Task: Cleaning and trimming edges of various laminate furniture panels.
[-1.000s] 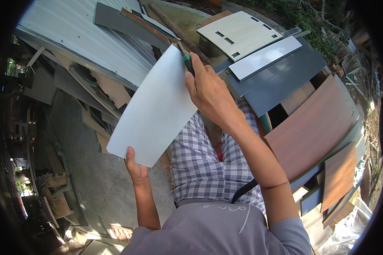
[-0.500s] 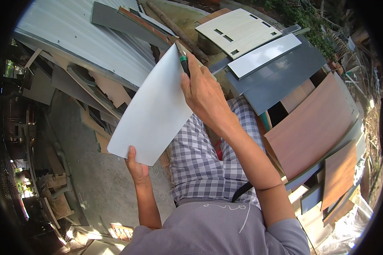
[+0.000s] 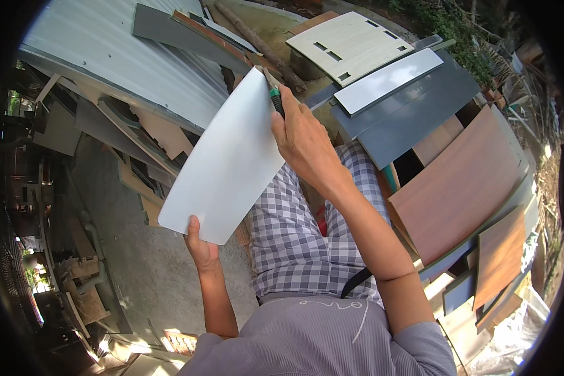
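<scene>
A white board (image 3: pixel 222 156) slants up in front of me, over my lap. My left hand (image 3: pixel 202 245) grips its near lower edge, thumb on the white face and fingers behind. My right hand (image 3: pixel 310 144) is closed round a utility knife (image 3: pixel 276 100) with a green and black handle. The knife's metal tip lies along the board's far right edge, close to the top corner. Part of the handle is hidden inside my right hand.
A stack of boards lies to the right: a cream board with slots (image 3: pixel 351 47), a dark grey board (image 3: pixel 420 122) and a brown wood-grain panel (image 3: pixel 454 188). Corrugated metal sheeting (image 3: pixel 125 62) spans the upper left, with more offcuts (image 3: pixel 131 131) below it. Concrete floor (image 3: pixel 150 269) shows at the left.
My right hand and the knife have shifted slightly right and down along the board's edge. My left hand and the board's lower end stay in place.
</scene>
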